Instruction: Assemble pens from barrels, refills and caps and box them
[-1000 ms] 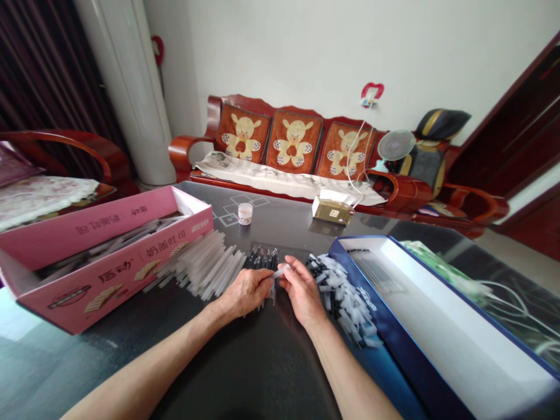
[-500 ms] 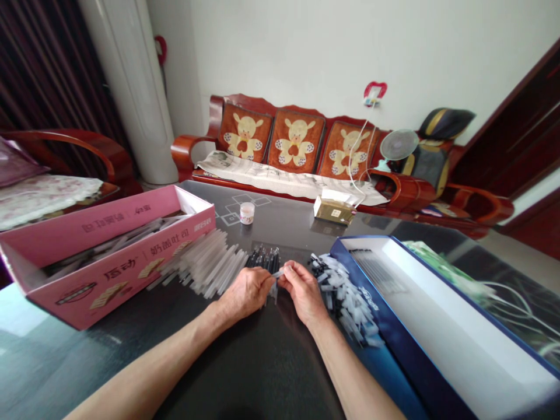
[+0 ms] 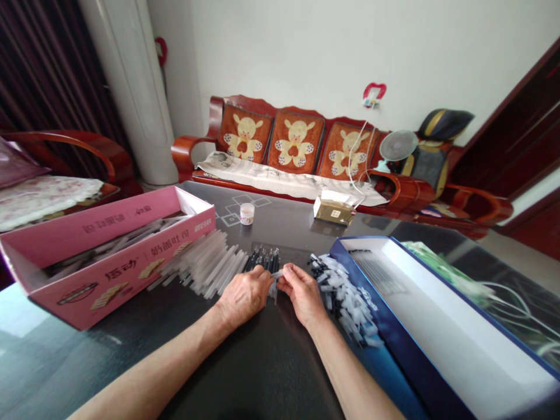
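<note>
My left hand (image 3: 243, 293) and my right hand (image 3: 301, 293) meet at the middle of the dark table (image 3: 271, 373), both closed in a pinch on one thin clear pen tube (image 3: 275, 274) between them. Just beyond the fingers lies a row of black pen refills (image 3: 265, 257). A heap of clear pen barrels (image 3: 205, 263) lies left of my left hand. A pile of small clear and black caps (image 3: 345, 294) lies right of my right hand.
A pink carton (image 3: 105, 256) with long parts inside stands at the left. A blue-edged white box lid (image 3: 437, 326) lies at the right. A small white jar (image 3: 247, 213) and a tissue box (image 3: 333, 209) sit further back, before a red wooden sofa (image 3: 306, 146).
Both hands stay together on the clear tube; my fingers have closed in slightly along it. The view has shifted a little.
</note>
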The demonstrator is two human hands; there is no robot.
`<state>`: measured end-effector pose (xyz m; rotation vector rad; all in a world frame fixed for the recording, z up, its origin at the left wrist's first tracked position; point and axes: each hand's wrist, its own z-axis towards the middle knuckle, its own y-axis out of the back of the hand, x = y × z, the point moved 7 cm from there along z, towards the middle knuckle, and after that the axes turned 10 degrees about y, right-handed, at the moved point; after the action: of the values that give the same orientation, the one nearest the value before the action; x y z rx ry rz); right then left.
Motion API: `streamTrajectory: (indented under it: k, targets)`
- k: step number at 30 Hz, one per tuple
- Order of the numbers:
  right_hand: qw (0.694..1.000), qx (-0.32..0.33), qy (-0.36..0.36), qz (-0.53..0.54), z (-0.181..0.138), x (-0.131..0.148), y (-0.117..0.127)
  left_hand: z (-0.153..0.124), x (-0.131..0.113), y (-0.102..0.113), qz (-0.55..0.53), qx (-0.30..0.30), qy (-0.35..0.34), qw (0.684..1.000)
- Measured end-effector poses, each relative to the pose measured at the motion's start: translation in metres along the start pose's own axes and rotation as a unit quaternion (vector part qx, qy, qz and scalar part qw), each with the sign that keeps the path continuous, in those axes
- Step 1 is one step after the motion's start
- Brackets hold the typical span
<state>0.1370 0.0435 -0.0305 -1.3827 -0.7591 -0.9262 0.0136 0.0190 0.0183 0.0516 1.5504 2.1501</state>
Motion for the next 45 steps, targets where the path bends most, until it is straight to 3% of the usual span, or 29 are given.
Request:
streamTrajectory:
  k: [9, 15, 18, 21, 25, 29, 33, 35, 38, 41, 45]
  targets:
    - [1.000, -0.006, 0.016, 0.015, -0.002, 0.002, -0.005, 0.003, 0.001, -0.001, 0.018, 0.026, 0.022, 0.999]
    - [0.998, 0.054, 0.033, -0.025, -0.008, -0.004, -0.015, 0.004, -0.003, 0.004, -0.015, 0.006, -0.008, 1.000]
    - [0.998, 0.058, 0.033, -0.019, -0.010, -0.001, -0.015, 0.001, -0.004, 0.012, -0.057, -0.051, -0.028, 0.997]
    - [0.999, 0.008, 0.037, 0.019, -0.005, 0.016, -0.009, -0.004, -0.001, 0.028, -0.096, -0.153, -0.038, 0.983]
    - [0.993, -0.063, 0.101, 0.008, 0.011, 0.076, 0.010, -0.007, 0.004, 0.039, -0.113, -0.222, -0.032, 0.968]
    - [0.962, -0.124, 0.238, -0.051, 0.026, 0.167, 0.059, -0.007, 0.005, 0.036, -0.119, -0.221, -0.045, 0.967]
    - [0.894, -0.256, 0.312, -0.195, 0.031, 0.229, 0.152, -0.007, 0.007, 0.034, -0.121, -0.225, -0.054, 0.965]
    - [0.857, -0.328, 0.286, -0.277, 0.032, 0.237, 0.202, -0.007, 0.009, 0.032, -0.119, -0.224, -0.055, 0.966]
    - [0.824, -0.358, 0.228, -0.375, 0.041, 0.229, 0.253, -0.007, 0.011, 0.029, -0.114, -0.221, -0.057, 0.967]
    - [0.804, -0.358, 0.195, -0.433, 0.050, 0.214, 0.278, -0.007, 0.012, 0.027, -0.112, -0.224, -0.060, 0.966]
    - [0.752, -0.327, 0.160, -0.549, 0.061, 0.202, 0.290, -0.008, 0.015, 0.029, -0.114, -0.243, -0.054, 0.962]
